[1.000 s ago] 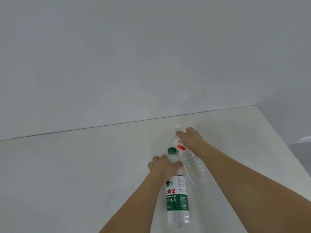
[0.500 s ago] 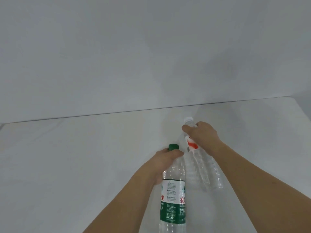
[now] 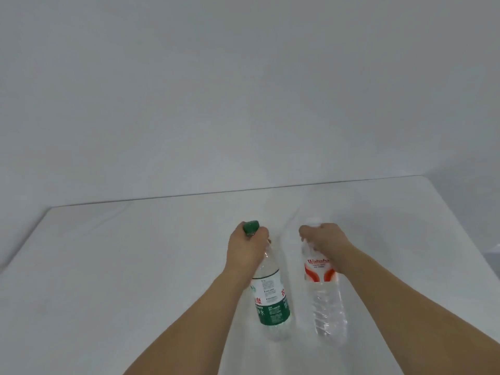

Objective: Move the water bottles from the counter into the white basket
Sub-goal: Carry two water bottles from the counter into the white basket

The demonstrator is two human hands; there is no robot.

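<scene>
Two clear water bottles are held over the white counter (image 3: 135, 266). My left hand (image 3: 247, 249) is closed around the neck of the green-capped bottle (image 3: 272, 301), which has a green and white label. My right hand (image 3: 327, 239) grips the top of the white-capped bottle (image 3: 323, 299) with a red and white label. Both bottles hang roughly upright, tilted slightly, side by side and apart. Whether their bases touch the counter I cannot tell. The white basket is not in view.
A plain grey-white wall (image 3: 243, 90) rises behind the counter's far edge. The counter's left corner (image 3: 51, 209) and right corner (image 3: 424, 177) are visible, with a drop-off beyond the right edge.
Both bottles were lying on the counter a second ago. Each hand has taken one by the neck and brought it up to near upright, and the two have moved apart.
</scene>
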